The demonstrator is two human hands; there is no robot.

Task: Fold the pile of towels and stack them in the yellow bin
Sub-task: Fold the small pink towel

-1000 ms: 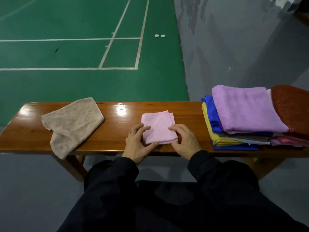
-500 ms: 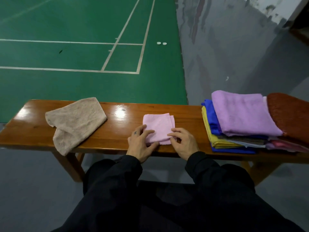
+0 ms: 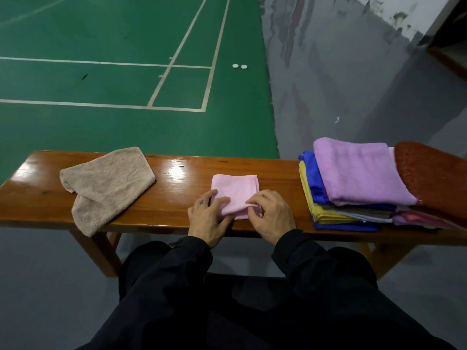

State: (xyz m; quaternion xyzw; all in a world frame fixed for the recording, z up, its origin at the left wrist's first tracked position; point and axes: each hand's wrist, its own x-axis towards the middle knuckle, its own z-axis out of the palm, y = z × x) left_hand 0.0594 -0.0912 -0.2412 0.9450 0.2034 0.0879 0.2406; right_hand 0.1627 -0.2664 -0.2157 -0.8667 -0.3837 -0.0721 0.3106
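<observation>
I see no yellow bin, and the towel stack (image 3: 358,183) runs off frame at the right end of the bench (image 3: 177,183). At the bench's near edge, my left hand (image 3: 209,218) and right hand (image 3: 271,215) pinch the near corners of the small folded pink towel (image 3: 236,192). A beige towel (image 3: 106,183) droops over the bench's left front edge.

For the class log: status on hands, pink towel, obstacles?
Both hands, left and right, pinch the pink towel at its near edge. Towel folded small on bench. Yellow bin unseen.
</observation>
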